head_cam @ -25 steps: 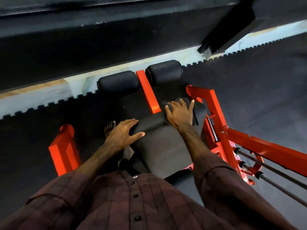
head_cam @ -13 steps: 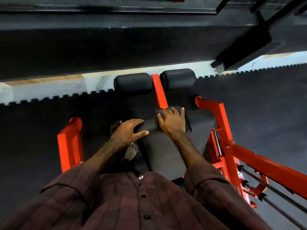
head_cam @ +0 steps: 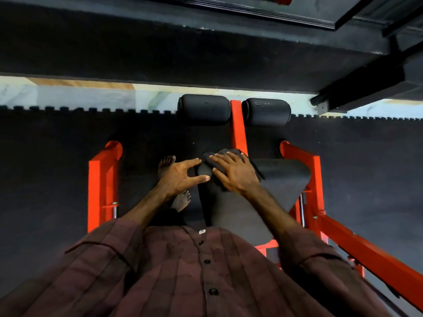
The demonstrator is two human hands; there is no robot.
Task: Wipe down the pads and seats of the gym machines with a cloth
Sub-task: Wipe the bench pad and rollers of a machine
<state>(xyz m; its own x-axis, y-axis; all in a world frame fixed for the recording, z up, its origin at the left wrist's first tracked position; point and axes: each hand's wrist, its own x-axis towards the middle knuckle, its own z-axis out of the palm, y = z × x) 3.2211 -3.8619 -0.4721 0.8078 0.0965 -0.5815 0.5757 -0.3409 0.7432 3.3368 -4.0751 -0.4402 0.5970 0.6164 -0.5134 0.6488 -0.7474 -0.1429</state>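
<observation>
Left hand [head_cam: 180, 176] sits at the left edge of the seat pad [head_cam: 270, 193], fingers straight and spread, index fingertip and thumb tip touching the pad's near-left corner and curling round nothing. Under that hand, left of the pad, two bare feet [head_cam: 174, 179] stand on the dark rubber floor [head_cam: 45, 168]. Further left of the pad rises a red frame post [head_cam: 100, 181].

Right hand [head_cam: 235, 173] lies flat on the dark cloth [head_cam: 210, 164], fingers straight and slightly spread, pressing the cloth onto the far-left part of the pad; the cloth bunches out beyond the fingertips and trails off the hand's right side. The pad's right half lies bare and uncovered.

Beyond the pad, a red centre bar [head_cam: 238, 126] runs away to two black roller pads [head_cam: 203, 109], one either side of it. Right of the pad, a red frame arm [head_cam: 357, 243] slants down toward the lower right corner.

A dark checked shirt [head_cam: 183, 271] fills the foreground below the pad.
</observation>
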